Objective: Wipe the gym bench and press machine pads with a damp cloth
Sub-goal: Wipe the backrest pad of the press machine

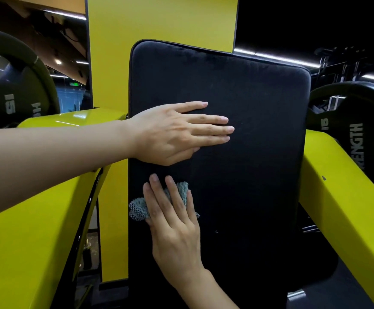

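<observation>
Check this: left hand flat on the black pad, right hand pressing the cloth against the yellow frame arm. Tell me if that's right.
No: the head view shows the right hand pressing the cloth against the black pad, near its left edge, not the yellow frame arm. The left hand is flat on the pad.

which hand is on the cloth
The right hand, the lower one, presses the grey cloth onto the black pad; the left hand lies flat on bare pad above.

Crumpled grey cloth (137, 210) on upright black pad (252, 134)
</observation>
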{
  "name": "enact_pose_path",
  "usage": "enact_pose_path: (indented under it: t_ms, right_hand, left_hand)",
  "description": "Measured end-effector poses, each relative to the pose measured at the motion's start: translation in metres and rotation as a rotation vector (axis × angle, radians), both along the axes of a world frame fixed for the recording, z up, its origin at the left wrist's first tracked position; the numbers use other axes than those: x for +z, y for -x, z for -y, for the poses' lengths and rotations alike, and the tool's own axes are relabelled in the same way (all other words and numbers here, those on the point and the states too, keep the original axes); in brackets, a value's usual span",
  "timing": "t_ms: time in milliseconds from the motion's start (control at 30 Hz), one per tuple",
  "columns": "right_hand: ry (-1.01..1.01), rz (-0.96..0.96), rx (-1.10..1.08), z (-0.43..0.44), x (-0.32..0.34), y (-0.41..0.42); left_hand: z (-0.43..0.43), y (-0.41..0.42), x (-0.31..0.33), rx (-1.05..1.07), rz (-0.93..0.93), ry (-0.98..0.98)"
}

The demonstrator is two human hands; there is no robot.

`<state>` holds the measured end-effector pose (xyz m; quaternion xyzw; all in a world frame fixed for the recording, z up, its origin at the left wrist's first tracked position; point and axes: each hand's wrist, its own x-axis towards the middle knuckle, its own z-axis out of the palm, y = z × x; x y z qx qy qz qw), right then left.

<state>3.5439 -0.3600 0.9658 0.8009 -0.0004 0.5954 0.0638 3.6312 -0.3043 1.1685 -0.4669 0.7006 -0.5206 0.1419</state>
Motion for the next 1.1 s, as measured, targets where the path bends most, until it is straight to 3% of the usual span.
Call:
enact_pose_path:
  t_ms: [267,600,767,1100]
  right_hand:
    - [0.067,0.008,-0.013,-0.015,0.030,-0.012]
    - [0.034,-0.005,-0.082,-0.005,-0.050,0.005]
    - [0.006,0.009,-0.048,-0.002,-0.048,0.007]
    - [-0.298,0.182,-0.171,0.111,-0.033,0.061]
  left_hand:
    - [0.000,-0.001,0.003,-0.011,-0.002,-0.016]
    - [-0.001,0.000,0.002,0.004,-0.002,-0.001]
    - [-0.002,0.002,0.000,0.018,-0.008,0.002]
    - [-0.002,0.005,-0.001,0.050,-0.002,0.018]
